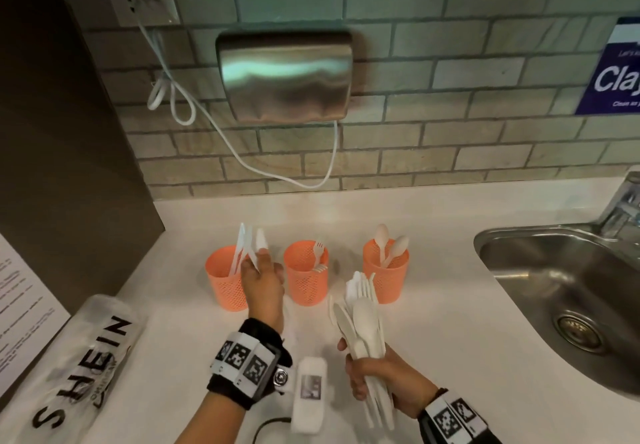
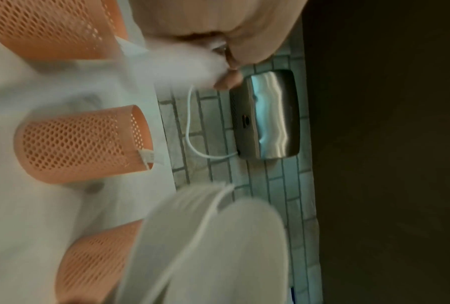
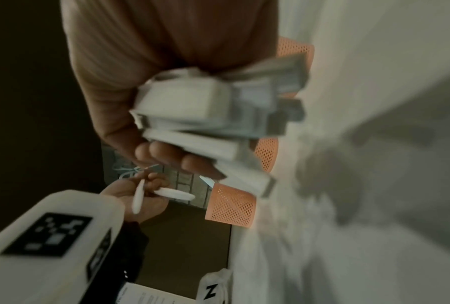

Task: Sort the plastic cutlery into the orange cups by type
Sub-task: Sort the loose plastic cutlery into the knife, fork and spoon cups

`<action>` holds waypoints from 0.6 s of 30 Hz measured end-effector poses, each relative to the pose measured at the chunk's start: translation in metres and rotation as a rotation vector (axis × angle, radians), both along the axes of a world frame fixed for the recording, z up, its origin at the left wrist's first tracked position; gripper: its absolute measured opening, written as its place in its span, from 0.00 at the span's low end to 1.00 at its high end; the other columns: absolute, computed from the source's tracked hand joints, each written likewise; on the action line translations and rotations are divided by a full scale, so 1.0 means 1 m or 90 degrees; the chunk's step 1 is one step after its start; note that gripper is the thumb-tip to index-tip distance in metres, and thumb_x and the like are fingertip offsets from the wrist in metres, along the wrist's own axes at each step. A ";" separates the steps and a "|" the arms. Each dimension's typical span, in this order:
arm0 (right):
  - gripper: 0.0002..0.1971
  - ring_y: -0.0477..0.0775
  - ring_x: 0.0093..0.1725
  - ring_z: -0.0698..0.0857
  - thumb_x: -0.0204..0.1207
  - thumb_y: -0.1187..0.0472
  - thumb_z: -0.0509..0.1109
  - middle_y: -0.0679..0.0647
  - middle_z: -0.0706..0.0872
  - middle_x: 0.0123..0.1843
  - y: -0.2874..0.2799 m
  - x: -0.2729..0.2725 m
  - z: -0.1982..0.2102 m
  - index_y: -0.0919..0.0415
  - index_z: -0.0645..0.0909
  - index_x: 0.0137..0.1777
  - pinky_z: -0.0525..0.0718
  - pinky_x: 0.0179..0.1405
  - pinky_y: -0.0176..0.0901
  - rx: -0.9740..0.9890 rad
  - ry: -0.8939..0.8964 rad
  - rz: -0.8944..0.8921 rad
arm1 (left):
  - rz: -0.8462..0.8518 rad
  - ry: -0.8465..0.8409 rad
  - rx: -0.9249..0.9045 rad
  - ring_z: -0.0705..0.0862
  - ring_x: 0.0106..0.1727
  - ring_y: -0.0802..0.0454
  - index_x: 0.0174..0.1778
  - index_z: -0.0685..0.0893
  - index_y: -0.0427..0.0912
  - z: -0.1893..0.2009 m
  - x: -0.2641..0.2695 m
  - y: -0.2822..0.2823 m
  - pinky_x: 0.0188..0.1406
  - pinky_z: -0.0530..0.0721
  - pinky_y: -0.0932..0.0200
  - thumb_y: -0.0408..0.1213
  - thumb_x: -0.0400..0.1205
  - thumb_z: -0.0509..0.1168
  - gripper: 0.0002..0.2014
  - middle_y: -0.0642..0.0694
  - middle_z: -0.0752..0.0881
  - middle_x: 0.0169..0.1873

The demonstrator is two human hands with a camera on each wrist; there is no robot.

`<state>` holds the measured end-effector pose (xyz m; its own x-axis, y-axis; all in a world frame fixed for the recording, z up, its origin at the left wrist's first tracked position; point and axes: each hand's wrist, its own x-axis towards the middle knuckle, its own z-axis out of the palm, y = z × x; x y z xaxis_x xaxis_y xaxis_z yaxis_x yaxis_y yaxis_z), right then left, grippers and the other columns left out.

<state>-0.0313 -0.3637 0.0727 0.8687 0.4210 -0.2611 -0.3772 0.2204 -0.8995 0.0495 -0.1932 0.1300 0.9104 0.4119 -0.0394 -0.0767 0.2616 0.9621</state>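
Three orange mesh cups stand in a row on the white counter. The left cup (image 1: 225, 279) holds knives, the middle cup (image 1: 306, 274) forks, the right cup (image 1: 386, 272) spoons. My left hand (image 1: 260, 263) pinches white plastic knives (image 1: 260, 243) just above and right of the left cup's rim; the right wrist view shows two pieces (image 3: 174, 194) in its fingers. In front of the right cup, my right hand (image 1: 363, 369) grips a mixed bundle of white cutlery (image 1: 360, 312), heads up. The bundle's handle ends (image 3: 213, 111) fill the right wrist view.
A steel sink (image 1: 485, 246) with a faucet (image 1: 623, 201) lies to the right. A clear SHEIN bag (image 1: 86, 357) and a printed sheet (image 1: 20, 305) lie at the left. On the tiled wall hang a steel hand dryer (image 1: 284, 73) and its white cord (image 1: 242, 163).
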 end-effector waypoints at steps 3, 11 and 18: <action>0.19 0.48 0.19 0.73 0.54 0.65 0.72 0.50 0.76 0.22 0.000 0.002 0.000 0.66 0.76 0.47 0.74 0.25 0.40 -0.096 -0.075 -0.023 | -0.033 0.008 -0.063 0.69 0.18 0.58 0.41 0.74 0.43 0.003 0.004 0.012 0.16 0.72 0.68 0.35 0.85 0.56 0.07 0.51 0.67 0.20; 0.14 0.47 0.22 0.75 0.60 0.67 0.71 0.45 0.79 0.22 -0.003 0.003 0.000 0.64 0.79 0.47 0.77 0.34 0.42 -0.220 -0.155 0.030 | -0.380 0.054 0.120 0.58 0.15 0.61 0.47 0.83 0.40 -0.004 -0.018 0.009 0.12 0.56 0.69 0.29 0.81 0.61 0.05 0.55 0.63 0.15; 0.17 0.44 0.27 0.78 0.64 0.73 0.70 0.43 0.83 0.29 -0.002 -0.003 0.010 0.57 0.77 0.50 0.80 0.28 0.34 -0.154 -0.128 0.182 | -0.620 0.095 0.266 0.72 0.27 0.54 0.46 0.89 0.36 -0.005 -0.020 -0.002 0.22 0.67 0.69 0.43 0.78 0.69 0.12 0.39 0.79 0.33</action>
